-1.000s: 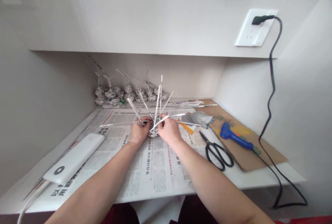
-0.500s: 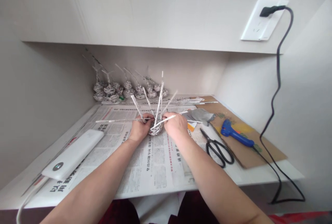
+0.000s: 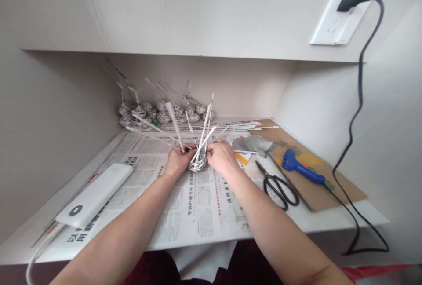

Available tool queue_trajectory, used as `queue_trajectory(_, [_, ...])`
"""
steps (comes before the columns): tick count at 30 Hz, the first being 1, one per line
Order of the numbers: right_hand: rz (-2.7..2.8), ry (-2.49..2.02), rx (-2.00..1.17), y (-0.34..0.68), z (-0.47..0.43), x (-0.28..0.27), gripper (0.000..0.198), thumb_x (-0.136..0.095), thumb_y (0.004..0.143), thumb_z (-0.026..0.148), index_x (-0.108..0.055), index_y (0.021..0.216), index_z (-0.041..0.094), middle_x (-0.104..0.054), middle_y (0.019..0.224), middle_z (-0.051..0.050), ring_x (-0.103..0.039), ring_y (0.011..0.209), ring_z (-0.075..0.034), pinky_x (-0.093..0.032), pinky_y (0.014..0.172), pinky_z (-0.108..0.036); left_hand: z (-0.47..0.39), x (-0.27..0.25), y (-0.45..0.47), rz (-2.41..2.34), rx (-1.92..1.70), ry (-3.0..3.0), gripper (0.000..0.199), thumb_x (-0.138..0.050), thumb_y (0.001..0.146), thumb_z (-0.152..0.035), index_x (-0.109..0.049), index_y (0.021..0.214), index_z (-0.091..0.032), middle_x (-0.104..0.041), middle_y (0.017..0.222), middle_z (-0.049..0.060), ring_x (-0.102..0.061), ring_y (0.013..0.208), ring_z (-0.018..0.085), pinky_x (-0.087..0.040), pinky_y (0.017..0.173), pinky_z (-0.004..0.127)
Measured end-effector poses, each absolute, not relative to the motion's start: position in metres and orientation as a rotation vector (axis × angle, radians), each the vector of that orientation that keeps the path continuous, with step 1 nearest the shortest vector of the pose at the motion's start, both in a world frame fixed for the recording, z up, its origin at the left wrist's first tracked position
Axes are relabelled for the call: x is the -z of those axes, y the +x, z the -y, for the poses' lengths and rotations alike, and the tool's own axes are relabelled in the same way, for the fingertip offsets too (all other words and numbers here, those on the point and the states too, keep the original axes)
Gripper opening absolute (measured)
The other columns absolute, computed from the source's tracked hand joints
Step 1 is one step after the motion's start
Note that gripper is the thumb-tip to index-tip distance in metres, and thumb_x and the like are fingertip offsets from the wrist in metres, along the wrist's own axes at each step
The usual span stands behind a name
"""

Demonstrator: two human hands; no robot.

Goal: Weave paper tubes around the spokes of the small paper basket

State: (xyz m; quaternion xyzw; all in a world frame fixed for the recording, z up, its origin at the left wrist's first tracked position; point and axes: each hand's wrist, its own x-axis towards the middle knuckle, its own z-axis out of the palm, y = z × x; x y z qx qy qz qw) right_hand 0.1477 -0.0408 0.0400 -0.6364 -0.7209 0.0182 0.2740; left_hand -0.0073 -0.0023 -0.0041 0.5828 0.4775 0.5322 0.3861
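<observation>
Between my two hands sits a small woven paper basket (image 3: 198,164), its base on the newspaper. Rolled paper strips (image 3: 207,129) stand up and fan out from its rim. My left hand (image 3: 180,159) is closed at the basket's left side, fingers bent round the rim and strips there. On the opposite side my right hand (image 3: 221,156) pinches at the rim, its fingertips pressed together. What exactly lies under the fingertips is partly hidden by the strips and the hands.
Newspaper (image 3: 171,214) covers the table. Several woven paper gourds (image 3: 141,111) stand at the back left, beside loose paper sticks (image 3: 231,126). On the right are grey gloves (image 3: 253,145), black scissors (image 3: 280,190), and a blue glue gun (image 3: 301,168) on cardboard (image 3: 343,192). A white power bank (image 3: 95,195) lies left.
The strips have shifted: one on the left has swung upward, and a front one now points more steeply up. Both hands stay at the basket. The camera view has moved slightly.
</observation>
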Motion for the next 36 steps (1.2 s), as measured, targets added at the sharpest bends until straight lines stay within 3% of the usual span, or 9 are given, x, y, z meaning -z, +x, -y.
queue_trajectory(7, [1.763,-1.646,-0.368,0.145,0.035,-0.032,0.021,-0.053,0.076,0.018,-0.073,0.081,0.025,-0.073,0.083,-0.002,-0.065,0.079,-0.019,-0.045,0.070,-0.026,0.006,0.000,-0.007,-1.220,-1.340,1.455,0.028,-0.074,0.061,-0.035,-0.070,0.079,-0.014,-0.072,0.072,0.006,-0.063,0.058,0.017,-0.048,0.053,0.024])
queue_trajectory(14, [1.775,-1.461,-0.355,0.144,0.034,-0.030,0.026,-0.051,0.077,0.014,-0.072,0.086,0.025,-0.073,0.087,0.001,-0.065,0.083,-0.016,-0.046,0.077,-0.024,0.003,0.000,-0.009,-1.207,-1.341,1.534,0.028,-0.070,0.064,-0.035,-0.070,0.081,-0.013,-0.072,0.073,0.006,-0.064,0.062,0.017,-0.050,0.058,0.025])
queue_trajectory(19, [1.797,-1.366,-0.307,0.145,0.031,-0.026,0.029,-0.050,0.074,0.009,-0.071,0.087,0.023,-0.070,0.097,-0.001,-0.062,0.092,-0.015,-0.045,0.086,-0.025,0.001,0.000,-0.011,-1.194,-1.386,1.624,0.032,-0.069,0.064,-0.026,-0.067,0.094,-0.014,-0.072,0.076,0.004,-0.065,0.065,0.017,-0.051,0.062,0.026])
queue_trajectory(29, [1.980,-1.417,-0.425,0.150,0.030,-0.021,0.033,-0.045,0.076,0.007,-0.056,0.103,0.023,-0.067,0.088,-0.002,-0.062,0.082,-0.017,-0.044,0.073,-0.025,0.008,-0.005,-0.009,-1.065,-1.306,1.650,0.033,-0.062,0.067,-0.016,-0.069,0.099,-0.015,-0.073,0.082,0.005,-0.067,0.071,0.018,-0.052,0.066,0.026])
queue_trajectory(36, [2.052,-1.437,-0.201,0.144,0.038,-0.033,0.031,-0.046,0.077,0.005,-0.059,0.100,0.020,-0.067,0.096,-0.006,-0.060,0.090,-0.018,-0.042,0.081,-0.026,0.003,0.003,-0.011,-1.115,-1.301,1.706,0.023,-0.061,0.071,-0.026,-0.073,0.089,-0.015,-0.072,0.074,0.004,-0.065,0.066,0.017,-0.050,0.062,0.025])
